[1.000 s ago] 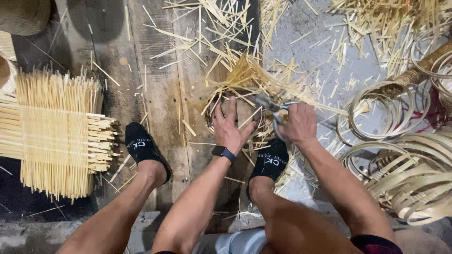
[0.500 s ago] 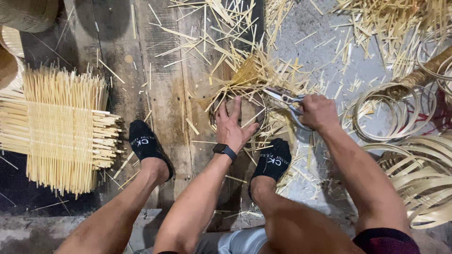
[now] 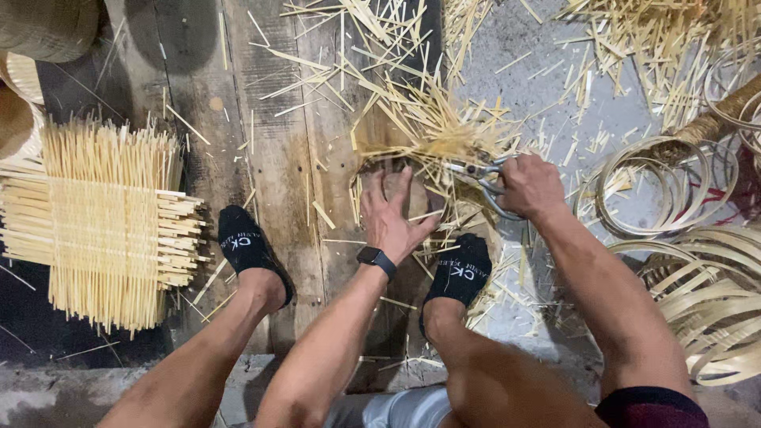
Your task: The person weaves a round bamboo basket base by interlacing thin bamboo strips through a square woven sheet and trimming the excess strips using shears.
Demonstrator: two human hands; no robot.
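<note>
Left hand (image 3: 390, 215): fingers spread flat on woven piece (image 3: 412, 170), unchanged. Right hand (image 3: 529, 184): closed around shears (image 3: 476, 174), now shifted right since 1 second ago.

I can't see the shears (image 3: 479, 178) blades — buried in bamboo strips (image 3: 432, 131); hoops (image 3: 713, 309) cut off at right edge.

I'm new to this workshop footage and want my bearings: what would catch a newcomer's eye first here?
Centre frame, the right hand holds metal shears at a woven piece with loose bamboo strip ends, while the left hand presses flat on it. At left lies a square woven bamboo mat with bristling edges. Coiled bamboo hoops pile up at right, and cut slivers litter the floor above.
</note>
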